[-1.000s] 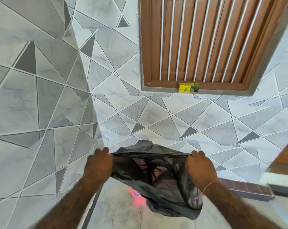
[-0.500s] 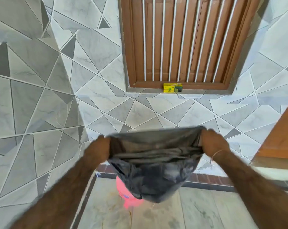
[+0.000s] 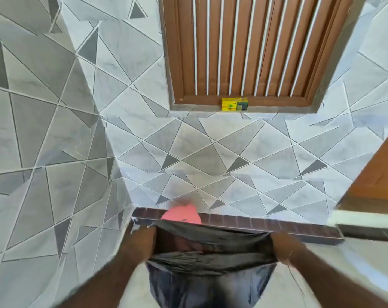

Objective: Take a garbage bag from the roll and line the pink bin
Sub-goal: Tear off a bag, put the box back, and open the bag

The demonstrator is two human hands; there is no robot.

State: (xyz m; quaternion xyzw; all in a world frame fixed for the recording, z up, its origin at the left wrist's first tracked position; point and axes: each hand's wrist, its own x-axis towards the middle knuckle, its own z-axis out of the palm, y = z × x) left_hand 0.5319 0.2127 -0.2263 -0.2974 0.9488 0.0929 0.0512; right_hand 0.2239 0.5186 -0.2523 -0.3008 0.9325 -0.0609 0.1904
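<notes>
Garbage bag [image 3: 210, 261] mouth stretched open between my left hand [image 3: 141, 247] and right hand [image 3: 286, 247], both grips clenched on its rim; pink bin [image 3: 181, 215] just beyond.

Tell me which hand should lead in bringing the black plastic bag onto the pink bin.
Left, probably. The left hand grips the black plastic garbage bag at the mouth's end nearest the pink bin, which peeks out just beyond it. The right hand holds the opposite end, farther from the bin.

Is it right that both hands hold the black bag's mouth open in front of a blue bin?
Not quite: in the head view the bin is pink, not blue. The left hand and right hand do hold the black bag open.
</notes>
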